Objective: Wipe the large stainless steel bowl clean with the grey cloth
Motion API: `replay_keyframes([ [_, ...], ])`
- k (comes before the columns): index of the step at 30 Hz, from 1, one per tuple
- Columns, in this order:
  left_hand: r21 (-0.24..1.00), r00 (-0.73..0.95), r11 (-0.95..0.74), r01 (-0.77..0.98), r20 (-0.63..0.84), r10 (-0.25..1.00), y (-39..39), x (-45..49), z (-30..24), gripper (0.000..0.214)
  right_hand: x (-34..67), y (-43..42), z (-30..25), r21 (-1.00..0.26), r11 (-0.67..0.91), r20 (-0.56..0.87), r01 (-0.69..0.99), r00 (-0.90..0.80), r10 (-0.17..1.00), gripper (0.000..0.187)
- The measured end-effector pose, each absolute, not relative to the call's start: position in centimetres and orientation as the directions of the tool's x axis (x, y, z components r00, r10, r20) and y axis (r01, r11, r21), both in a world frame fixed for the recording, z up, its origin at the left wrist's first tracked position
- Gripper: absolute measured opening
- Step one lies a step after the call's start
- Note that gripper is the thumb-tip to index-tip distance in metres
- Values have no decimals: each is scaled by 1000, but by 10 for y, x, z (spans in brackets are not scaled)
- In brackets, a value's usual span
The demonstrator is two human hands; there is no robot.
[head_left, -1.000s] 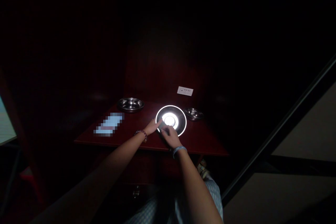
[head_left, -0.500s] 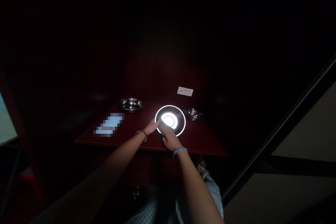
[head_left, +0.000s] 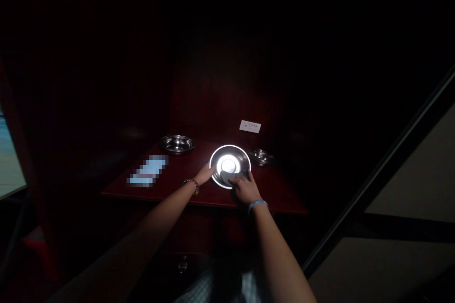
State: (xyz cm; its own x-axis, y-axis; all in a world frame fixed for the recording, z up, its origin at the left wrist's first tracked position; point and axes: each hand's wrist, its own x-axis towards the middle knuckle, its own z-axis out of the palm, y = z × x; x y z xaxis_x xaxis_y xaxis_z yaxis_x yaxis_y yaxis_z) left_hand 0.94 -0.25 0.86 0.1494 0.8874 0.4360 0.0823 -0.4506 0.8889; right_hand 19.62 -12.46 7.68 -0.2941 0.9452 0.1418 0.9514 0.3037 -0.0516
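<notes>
A shiny stainless steel bowl (head_left: 241,160) is tilted toward me over the front part of the dark red table, its inside lit brightly. My left hand (head_left: 205,173) grips its left rim, thumb on the inner side. My right hand (head_left: 246,190) is closed at the lower right rim on a grey cloth (head_left: 229,177), which lies against the bowl's inner wall. The cloth's far side is partly hidden by the fingers.
A steel dish (head_left: 177,145) stands at the back left of the table (head_left: 192,194), and stacked steel bowls (head_left: 262,157) at the right. A blurred-out pale rectangle (head_left: 148,170) lies front left. A white socket plate (head_left: 250,126) is on the back wall.
My right hand has moved right with the cloth, from the bowl's lower left to its lower right. My left hand stays at the left rim.
</notes>
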Motion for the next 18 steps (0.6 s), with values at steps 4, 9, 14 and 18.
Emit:
replay_keyframes([
  [4,936,141,-348,49,339,930,-6,11,12,33,199,-125,74,72,228,254,971,-239,937,54],
  [9,935,114,-345,81,335,935,-13,11,20,36,196,-128,66,96,192,264,977,-211,941,57],
  [14,928,133,-363,80,351,927,-13,12,20,35,185,-135,68,96,195,187,976,-210,960,55],
  [18,902,138,-421,91,407,903,-9,12,15,38,169,-137,71,66,213,103,975,-219,970,55],
])
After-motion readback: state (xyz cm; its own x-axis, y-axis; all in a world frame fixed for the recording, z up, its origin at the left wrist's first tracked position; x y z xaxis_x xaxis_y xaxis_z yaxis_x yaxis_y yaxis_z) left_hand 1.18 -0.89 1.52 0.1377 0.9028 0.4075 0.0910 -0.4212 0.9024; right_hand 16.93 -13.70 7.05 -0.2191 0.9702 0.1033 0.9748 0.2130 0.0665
